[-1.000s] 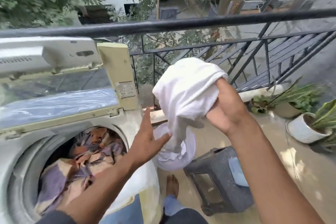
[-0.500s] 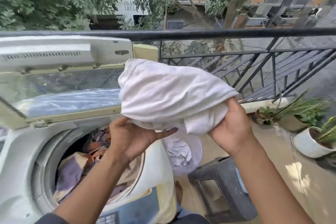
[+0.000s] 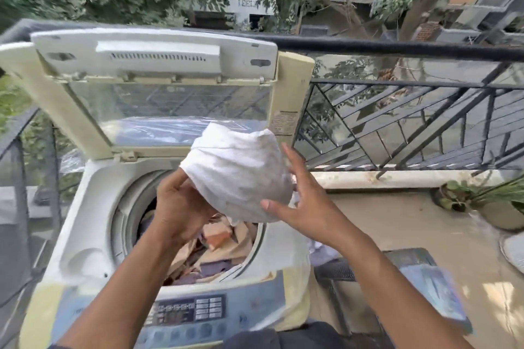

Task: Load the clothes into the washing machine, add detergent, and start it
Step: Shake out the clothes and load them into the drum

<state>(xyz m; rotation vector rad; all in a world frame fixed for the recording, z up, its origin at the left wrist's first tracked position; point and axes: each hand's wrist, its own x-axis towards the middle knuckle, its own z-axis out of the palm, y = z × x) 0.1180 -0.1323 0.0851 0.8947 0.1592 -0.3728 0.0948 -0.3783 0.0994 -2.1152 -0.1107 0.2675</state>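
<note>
Above the round drum (image 3: 136, 207), both hands cup a bunched white cloth (image 3: 238, 176).

Clothes (image 3: 215, 246) in washing machine (image 3: 93, 235)

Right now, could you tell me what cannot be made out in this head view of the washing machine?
- Control panel labels: too small and blurred to read.
- Depth of the drum: hidden under patterned clothes, the white cloth and both hands.
- Left hand fingertips: covered by the cloth.
- Items beside the machine at right: blocked by the right hand and forearm.
- Detergent: none identifiable.
</note>
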